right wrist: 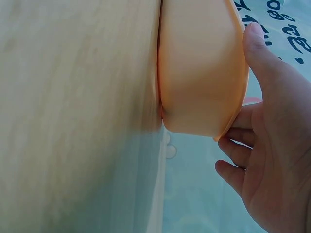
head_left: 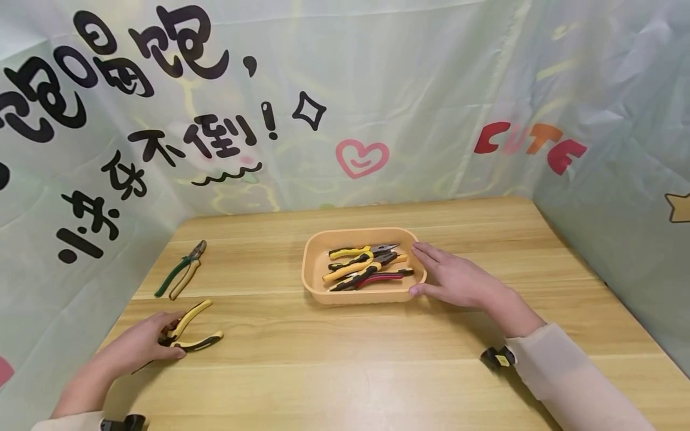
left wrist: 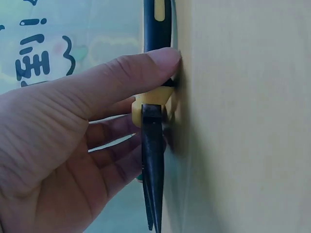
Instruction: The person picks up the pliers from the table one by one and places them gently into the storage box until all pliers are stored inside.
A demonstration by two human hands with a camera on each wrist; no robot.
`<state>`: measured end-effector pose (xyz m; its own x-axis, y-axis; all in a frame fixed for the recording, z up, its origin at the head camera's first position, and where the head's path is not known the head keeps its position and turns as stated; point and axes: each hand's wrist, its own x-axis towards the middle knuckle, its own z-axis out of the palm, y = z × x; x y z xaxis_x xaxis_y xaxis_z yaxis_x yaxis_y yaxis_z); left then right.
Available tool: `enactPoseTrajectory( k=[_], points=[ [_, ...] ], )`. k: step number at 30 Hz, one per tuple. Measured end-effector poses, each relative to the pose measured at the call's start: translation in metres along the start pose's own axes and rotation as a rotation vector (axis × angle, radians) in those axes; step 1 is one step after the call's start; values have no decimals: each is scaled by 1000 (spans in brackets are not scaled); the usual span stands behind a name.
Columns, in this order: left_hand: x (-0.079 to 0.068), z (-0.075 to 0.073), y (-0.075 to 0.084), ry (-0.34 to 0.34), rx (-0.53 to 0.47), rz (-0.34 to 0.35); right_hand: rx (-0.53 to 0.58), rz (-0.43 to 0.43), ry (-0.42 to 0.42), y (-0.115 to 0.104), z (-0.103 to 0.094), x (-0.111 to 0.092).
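At the front left of the table, my left hand (head_left: pixel 141 340) grips a pair of long-nose pliers (head_left: pixel 187 322) with yellow-and-black handles. The handles spread apart, pointing away from the hand. In the left wrist view the thumb lies over one handle near the pivot, the other fingers are behind the pliers, and the dark slim nose (left wrist: pixel 153 145) points down. A peach plastic bin (head_left: pixel 363 297) stands mid-table. My right hand (head_left: pixel 460 278) holds its right end, thumb at the near corner and fingertips at the far rim; the right wrist view shows them along the bin's edge (right wrist: pixel 204 63).
Several pliers lie inside the bin, mostly yellow-and-black (head_left: pixel 345 271), one with red handles (head_left: pixel 385 276). Behind my left hand lie pliers with one green and one tan handle (head_left: pixel 176 276). A printed curtain (head_left: pixel 426 120) stands around the back and sides of the wooden table (head_left: pixel 345 359).
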<state>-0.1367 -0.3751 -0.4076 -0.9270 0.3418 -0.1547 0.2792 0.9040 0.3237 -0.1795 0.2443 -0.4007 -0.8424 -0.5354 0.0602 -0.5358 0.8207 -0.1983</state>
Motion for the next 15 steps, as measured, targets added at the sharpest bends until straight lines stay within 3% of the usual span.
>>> enactPoseTrajectory(
  k=[5,15],
  points=[
    [6,-3,0,-57,-29,-3,3,1,-2,0,0,0],
    [15,-5,11,-34,12,-12,12,6,-1,0,0,0]
  ],
)
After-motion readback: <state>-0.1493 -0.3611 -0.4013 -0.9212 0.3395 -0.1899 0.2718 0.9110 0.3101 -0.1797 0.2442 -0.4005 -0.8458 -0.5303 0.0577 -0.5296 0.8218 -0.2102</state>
